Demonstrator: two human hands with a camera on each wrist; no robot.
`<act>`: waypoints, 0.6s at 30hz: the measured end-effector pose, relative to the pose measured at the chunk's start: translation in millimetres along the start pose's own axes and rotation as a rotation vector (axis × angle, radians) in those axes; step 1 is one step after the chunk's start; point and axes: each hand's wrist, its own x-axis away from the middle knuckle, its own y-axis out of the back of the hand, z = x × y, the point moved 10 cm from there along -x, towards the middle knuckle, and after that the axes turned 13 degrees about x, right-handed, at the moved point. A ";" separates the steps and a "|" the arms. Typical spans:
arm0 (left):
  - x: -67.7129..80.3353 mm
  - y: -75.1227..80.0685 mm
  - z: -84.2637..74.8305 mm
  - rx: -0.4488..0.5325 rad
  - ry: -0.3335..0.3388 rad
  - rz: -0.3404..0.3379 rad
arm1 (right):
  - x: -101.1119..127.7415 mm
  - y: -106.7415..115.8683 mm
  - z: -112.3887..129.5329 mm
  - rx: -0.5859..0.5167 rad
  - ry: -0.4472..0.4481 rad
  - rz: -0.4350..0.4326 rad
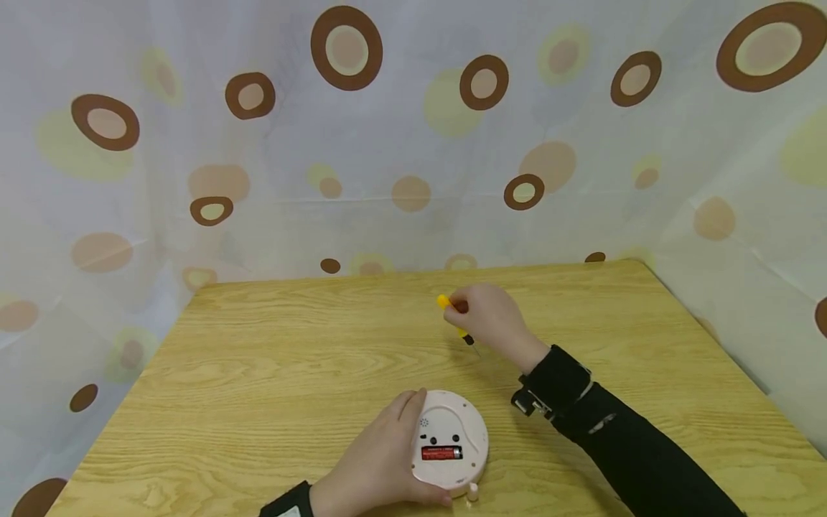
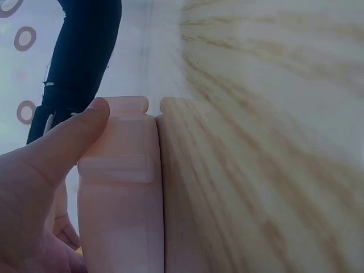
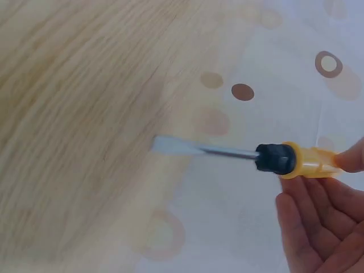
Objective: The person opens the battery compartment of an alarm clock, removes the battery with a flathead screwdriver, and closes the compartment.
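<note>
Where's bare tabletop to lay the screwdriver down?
The table shows bare wood all along its left half and across the far strip by the curtain. It is crowded near the front edge, where the left hand grips the pink clock, and around the right hand holding the screwdriver.

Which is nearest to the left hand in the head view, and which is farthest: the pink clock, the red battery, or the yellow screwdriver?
1. The pink clock: the left hand holds it at its left edge.
2. The red battery: in the clock's back, right of the fingers.
3. The yellow screwdriver: farther back on the table, held by the right hand.
</note>
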 end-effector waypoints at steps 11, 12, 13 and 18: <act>-0.3 -0.4 0.5 0.014 0.026 0.020 | 1.8 8.9 -11.2 -0.655 -0.100 -0.034; -0.4 -0.5 0.7 0.014 0.030 0.021 | 1.2 10.7 -10.8 -0.716 -0.099 -0.043; -0.5 -0.5 1.0 0.014 0.033 0.022 | 0.6 12.8 -10.6 -0.772 -0.098 -0.055; -0.9 -0.4 1.6 0.006 0.035 0.018 | -0.2 23.8 -6.2 -1.046 -0.067 -0.111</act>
